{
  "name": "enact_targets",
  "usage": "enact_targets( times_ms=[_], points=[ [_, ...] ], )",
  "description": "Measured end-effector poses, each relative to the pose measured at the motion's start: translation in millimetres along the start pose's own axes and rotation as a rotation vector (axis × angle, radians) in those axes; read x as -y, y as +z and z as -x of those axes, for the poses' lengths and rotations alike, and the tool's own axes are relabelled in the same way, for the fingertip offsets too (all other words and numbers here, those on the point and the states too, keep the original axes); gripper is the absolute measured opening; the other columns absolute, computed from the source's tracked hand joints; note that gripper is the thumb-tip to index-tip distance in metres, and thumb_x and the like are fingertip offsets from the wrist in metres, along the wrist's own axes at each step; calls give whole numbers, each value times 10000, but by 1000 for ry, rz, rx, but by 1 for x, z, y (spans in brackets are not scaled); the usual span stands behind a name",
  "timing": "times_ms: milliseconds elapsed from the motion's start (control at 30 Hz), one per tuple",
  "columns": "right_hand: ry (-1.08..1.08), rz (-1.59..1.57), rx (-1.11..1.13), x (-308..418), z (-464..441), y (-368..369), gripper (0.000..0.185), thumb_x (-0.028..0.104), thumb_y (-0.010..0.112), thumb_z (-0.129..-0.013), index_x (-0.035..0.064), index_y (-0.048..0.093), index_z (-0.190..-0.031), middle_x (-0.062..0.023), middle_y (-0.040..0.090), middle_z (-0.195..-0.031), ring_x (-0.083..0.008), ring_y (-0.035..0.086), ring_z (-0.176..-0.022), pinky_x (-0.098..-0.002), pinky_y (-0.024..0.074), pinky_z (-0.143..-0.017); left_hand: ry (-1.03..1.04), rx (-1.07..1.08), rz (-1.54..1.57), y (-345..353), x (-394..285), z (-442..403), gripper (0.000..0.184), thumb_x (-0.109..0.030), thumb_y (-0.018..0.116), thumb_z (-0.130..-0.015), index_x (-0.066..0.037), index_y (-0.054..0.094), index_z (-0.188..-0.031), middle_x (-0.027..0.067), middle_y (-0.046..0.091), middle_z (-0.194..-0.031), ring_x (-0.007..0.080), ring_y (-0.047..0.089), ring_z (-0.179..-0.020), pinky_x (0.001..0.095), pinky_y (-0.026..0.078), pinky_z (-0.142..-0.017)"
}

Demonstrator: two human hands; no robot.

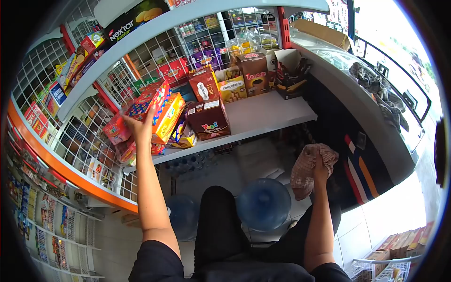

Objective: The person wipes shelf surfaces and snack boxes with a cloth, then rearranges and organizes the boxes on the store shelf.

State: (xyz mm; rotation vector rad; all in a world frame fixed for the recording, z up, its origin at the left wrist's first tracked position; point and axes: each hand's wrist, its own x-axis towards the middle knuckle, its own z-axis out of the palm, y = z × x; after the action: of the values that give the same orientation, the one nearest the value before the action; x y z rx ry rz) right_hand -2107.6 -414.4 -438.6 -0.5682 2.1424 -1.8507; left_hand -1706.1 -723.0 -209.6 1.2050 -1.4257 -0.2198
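Observation:
My left hand is raised to the left end of the shelf. Its fingers and thumb grip a red-and-blue candy box, which is tilted beside an orange Yupi box. A pink-red box sits just left of the hand. To the right stands a brown Yupi box at the shelf's front edge. My right hand is closed around a bunched, checkered cloth, held low before the dark side of the cabinet.
The white shelf carries Chocolatos boxes, a Bug Roll box and an open black carton along its wire back. A blue water jug stands between my legs. An upper shelf edge crosses above.

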Motion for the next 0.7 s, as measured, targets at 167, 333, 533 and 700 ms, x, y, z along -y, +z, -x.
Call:
enact_targets(
  times_ms=[167, 333, 533, 700],
  points=[
    [-343, 354, 68, -34, -10, -6, 354, 331, 411, -911, 170, 504, -1213, -174, 524, -1166, -258, 490, -1100, -281, 355, -920, 80, -171, -54, -3, -5, 12, 1190, -497, 712, -656, 118, -56, -1326, 300, -4, -1405, 348, 10, -1333, 421, 38, -1076],
    [-135, 57, 48, -25, -12, -1, 354, 327, 384, -918, 187, 488, -1227, -181, 521, -1154, -258, 501, -1081, -285, 364, -912, 589, -396, -13, -2, -80, 54, 853, -333, 687, -740, -4, 177, -1340, 252, 185, -1383, 342, 146, -1312, 462, 127, -1055],
    [29, -234, -19, 21, 6, 9, 452, 360, 522, -860, -13, 557, -1113, -160, 555, -1137, -215, 517, -1071, -270, 379, -894, 892, 408, 325, 88, -148, 115, 460, -103, 621, -755, -30, 446, -1173, 168, 435, -1206, 304, 381, -1186, 374, 320, -979],
    [-49, -101, -3, 14, 3, 11, 396, 336, 509, -865, 47, 559, -1132, -192, 552, -1120, -240, 547, -1020, -300, 409, -856, 688, 587, 294, 223, -135, 101, 742, -226, 670, -723, -10, 262, -1304, 224, 298, -1326, 339, 288, -1251, 380, 253, -1030]
  ],
)
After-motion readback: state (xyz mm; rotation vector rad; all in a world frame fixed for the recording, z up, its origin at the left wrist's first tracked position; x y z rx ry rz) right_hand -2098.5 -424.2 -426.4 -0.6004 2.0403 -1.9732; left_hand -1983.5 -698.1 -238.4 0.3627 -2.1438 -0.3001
